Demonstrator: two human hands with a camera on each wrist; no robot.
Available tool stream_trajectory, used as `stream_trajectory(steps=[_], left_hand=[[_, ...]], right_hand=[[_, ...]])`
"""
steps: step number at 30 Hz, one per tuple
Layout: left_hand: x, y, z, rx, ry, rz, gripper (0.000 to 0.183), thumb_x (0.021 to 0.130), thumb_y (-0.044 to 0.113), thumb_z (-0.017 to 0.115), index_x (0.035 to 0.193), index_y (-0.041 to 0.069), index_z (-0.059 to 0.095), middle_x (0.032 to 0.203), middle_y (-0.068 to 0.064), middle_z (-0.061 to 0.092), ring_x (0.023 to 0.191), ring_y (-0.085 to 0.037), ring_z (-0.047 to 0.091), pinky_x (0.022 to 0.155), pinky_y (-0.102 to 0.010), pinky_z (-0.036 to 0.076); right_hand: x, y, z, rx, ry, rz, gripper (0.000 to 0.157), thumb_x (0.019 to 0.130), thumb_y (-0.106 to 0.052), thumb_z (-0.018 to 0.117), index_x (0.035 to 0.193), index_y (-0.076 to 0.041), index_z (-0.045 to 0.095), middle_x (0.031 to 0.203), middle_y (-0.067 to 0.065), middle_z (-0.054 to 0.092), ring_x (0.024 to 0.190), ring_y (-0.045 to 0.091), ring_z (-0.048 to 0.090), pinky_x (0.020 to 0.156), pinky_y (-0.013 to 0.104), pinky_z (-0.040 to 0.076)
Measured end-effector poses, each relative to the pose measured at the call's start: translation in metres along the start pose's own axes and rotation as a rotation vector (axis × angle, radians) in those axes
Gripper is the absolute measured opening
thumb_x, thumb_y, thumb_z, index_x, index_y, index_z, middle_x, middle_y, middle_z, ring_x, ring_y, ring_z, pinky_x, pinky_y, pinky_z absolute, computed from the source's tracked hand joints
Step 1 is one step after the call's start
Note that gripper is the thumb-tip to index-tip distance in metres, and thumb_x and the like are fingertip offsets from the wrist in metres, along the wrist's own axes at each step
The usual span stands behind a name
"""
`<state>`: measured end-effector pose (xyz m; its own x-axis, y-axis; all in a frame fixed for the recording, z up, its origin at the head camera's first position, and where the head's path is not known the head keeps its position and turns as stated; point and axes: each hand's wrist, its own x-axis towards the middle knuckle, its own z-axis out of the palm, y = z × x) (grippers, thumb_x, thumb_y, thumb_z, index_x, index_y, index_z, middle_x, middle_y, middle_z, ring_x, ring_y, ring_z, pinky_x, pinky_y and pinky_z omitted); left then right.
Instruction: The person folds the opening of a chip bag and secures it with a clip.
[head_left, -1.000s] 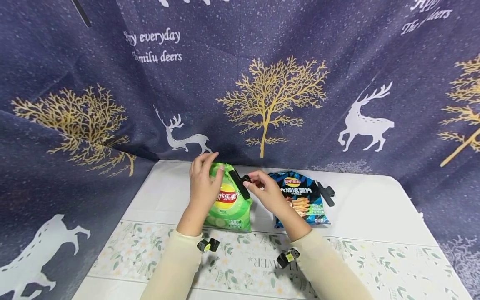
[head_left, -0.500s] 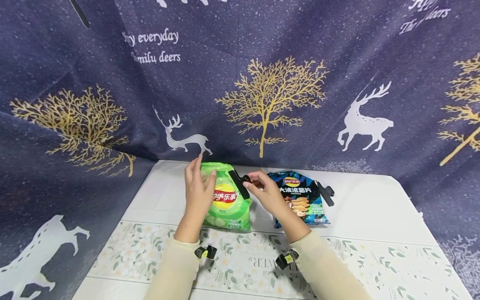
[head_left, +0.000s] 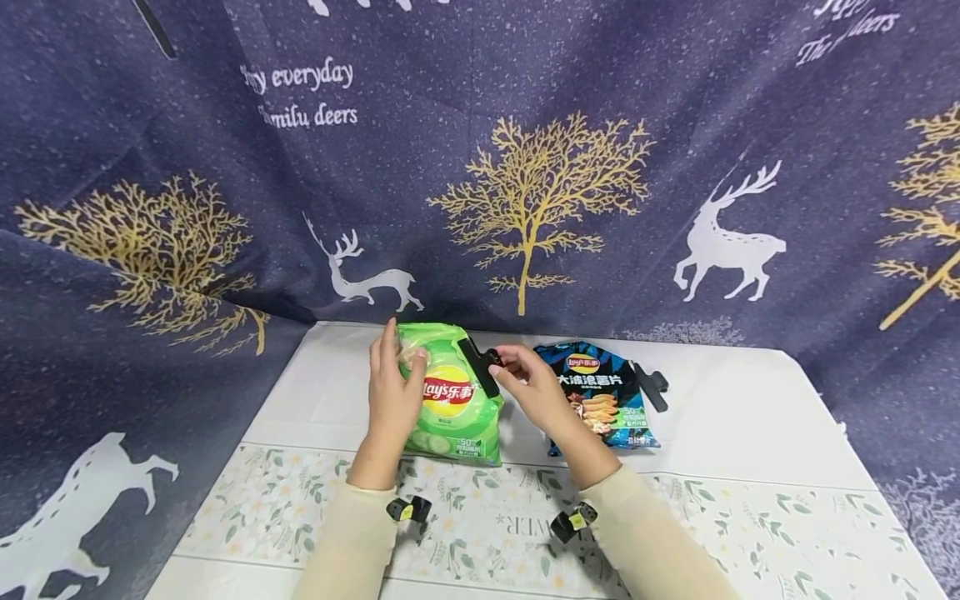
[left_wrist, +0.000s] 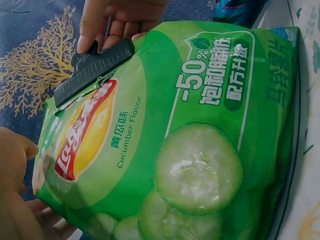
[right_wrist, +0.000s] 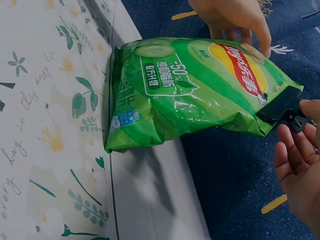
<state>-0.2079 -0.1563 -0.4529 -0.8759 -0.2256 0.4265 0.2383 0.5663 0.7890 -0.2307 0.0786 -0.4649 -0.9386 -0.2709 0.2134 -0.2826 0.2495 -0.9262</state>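
A green bag of cucumber-flavor Lay's chips (head_left: 465, 425) leans upright on the table, its lower edge toward me. My left hand (head_left: 392, 396) holds its left side, thumb at the front edge and fingers partly hidden behind. A black clip (head_left: 477, 368) is clamped aslant on the bag's upper right corner, clearly seen in the left wrist view. With thumb and fingers, my right hand (head_left: 534, 387) pinches the clip's handle. In the right wrist view the clip's handle (right_wrist: 295, 119) lies between the right thumb and fingers.
A blue bag of chips (head_left: 596, 387) stands just to the right, partly behind my right hand and forearm. Another black clip (head_left: 652, 386) is fixed on its right edge. A dark blue curtain (head_left: 465, 192) hangs behind the white table (head_left: 750, 417), which has a floral strip.
My left hand has slid left and slightly down along the green bag, uncovering more of its front. The right hand stays at the clip, and the bag has hardly moved.
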Motion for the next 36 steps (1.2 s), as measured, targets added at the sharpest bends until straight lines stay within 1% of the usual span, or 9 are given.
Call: stream_trajectory(steps=[4, 10, 13, 18, 22, 25, 31, 34, 36], left_hand=[[0.0, -0.002, -0.001, -0.012, -0.03, -0.045, 0.07, 0.105, 0.033, 0.053, 0.163, 0.02, 0.017, 0.155, -0.016, 0.037, 0.141, -0.037, 0.043, 0.116, -0.058, 0.037], [0.002, -0.004, -0.002, -0.005, -0.076, -0.061, 0.072, 0.104, 0.033, 0.055, 0.163, 0.021, 0.016, 0.157, -0.018, 0.036, 0.146, -0.037, 0.039, 0.119, -0.059, 0.033], [0.003, -0.005, -0.002, 0.0, -0.089, -0.056, 0.072, 0.103, 0.03, 0.057, 0.163, 0.021, 0.018, 0.156, -0.019, 0.038, 0.146, -0.036, 0.04, 0.118, -0.058, 0.035], [0.004, -0.004, -0.004, -0.01, -0.095, -0.051, 0.072, 0.101, 0.024, 0.06, 0.162, 0.019, 0.022, 0.153, -0.019, 0.041, 0.141, -0.038, 0.044, 0.113, -0.055, 0.042], [0.004, -0.004, -0.005, -0.021, -0.095, -0.064, 0.072, 0.101, 0.022, 0.061, 0.162, 0.02, 0.023, 0.153, -0.017, 0.042, 0.138, -0.037, 0.047, 0.11, -0.053, 0.045], [0.003, -0.005, -0.004, -0.019, -0.092, -0.074, 0.072, 0.101, 0.021, 0.06, 0.162, 0.02, 0.023, 0.154, -0.016, 0.042, 0.137, -0.038, 0.049, 0.11, -0.053, 0.045], [0.003, -0.007, -0.002, -0.035, -0.077, -0.099, 0.071, 0.1, 0.022, 0.059, 0.162, 0.021, 0.024, 0.153, -0.015, 0.043, 0.133, -0.037, 0.052, 0.108, -0.052, 0.046], [0.003, -0.008, -0.001, -0.051, -0.087, -0.111, 0.071, 0.101, 0.023, 0.059, 0.162, 0.021, 0.023, 0.153, -0.015, 0.043, 0.132, -0.036, 0.052, 0.108, -0.052, 0.046], [0.004, -0.008, -0.001, -0.055, -0.086, -0.119, 0.071, 0.101, 0.024, 0.058, 0.162, 0.022, 0.022, 0.153, -0.015, 0.044, 0.131, -0.036, 0.053, 0.107, -0.052, 0.046]], right_hand=[[0.0, 0.002, 0.002, -0.015, 0.006, 0.003, 0.039, 0.101, -0.035, 0.063, 0.136, -0.019, 0.062, 0.122, 0.006, 0.063, 0.102, 0.016, 0.062, 0.088, 0.029, 0.052], [0.0, 0.005, 0.004, -0.023, 0.011, 0.001, 0.042, 0.101, -0.03, 0.063, 0.142, -0.019, 0.058, 0.128, 0.007, 0.061, 0.105, 0.019, 0.064, 0.087, 0.028, 0.052], [-0.001, 0.007, 0.004, -0.029, 0.013, -0.002, 0.045, 0.101, -0.03, 0.063, 0.144, -0.019, 0.056, 0.129, 0.007, 0.061, 0.106, 0.021, 0.064, 0.087, 0.028, 0.052], [-0.004, 0.011, 0.006, -0.03, 0.011, -0.013, 0.05, 0.101, -0.024, 0.063, 0.149, -0.021, 0.051, 0.123, 0.011, 0.061, 0.104, 0.023, 0.064, 0.089, 0.03, 0.054], [-0.006, 0.018, 0.009, -0.035, 0.003, -0.024, 0.057, 0.1, -0.017, 0.064, 0.154, -0.017, 0.044, 0.122, 0.013, 0.064, 0.104, 0.023, 0.064, 0.088, 0.027, 0.053], [-0.008, 0.02, 0.012, -0.034, 0.003, -0.004, 0.061, 0.099, -0.016, 0.066, 0.155, -0.016, 0.042, 0.122, 0.013, 0.066, 0.105, 0.024, 0.066, 0.088, 0.027, 0.054], [-0.015, 0.021, 0.016, 0.003, -0.005, 0.105, 0.062, 0.098, -0.022, 0.067, 0.154, -0.017, 0.042, 0.12, 0.01, 0.066, 0.109, 0.023, 0.066, 0.094, 0.036, 0.055], [-0.019, 0.023, 0.017, 0.01, -0.009, 0.144, 0.06, 0.098, -0.022, 0.067, 0.152, -0.014, 0.044, 0.121, 0.009, 0.065, 0.11, 0.022, 0.065, 0.095, 0.039, 0.055], [-0.021, 0.023, 0.018, -0.006, -0.015, 0.146, 0.056, 0.098, -0.022, 0.067, 0.15, -0.015, 0.047, 0.12, 0.01, 0.065, 0.109, 0.023, 0.065, 0.096, 0.039, 0.055]])
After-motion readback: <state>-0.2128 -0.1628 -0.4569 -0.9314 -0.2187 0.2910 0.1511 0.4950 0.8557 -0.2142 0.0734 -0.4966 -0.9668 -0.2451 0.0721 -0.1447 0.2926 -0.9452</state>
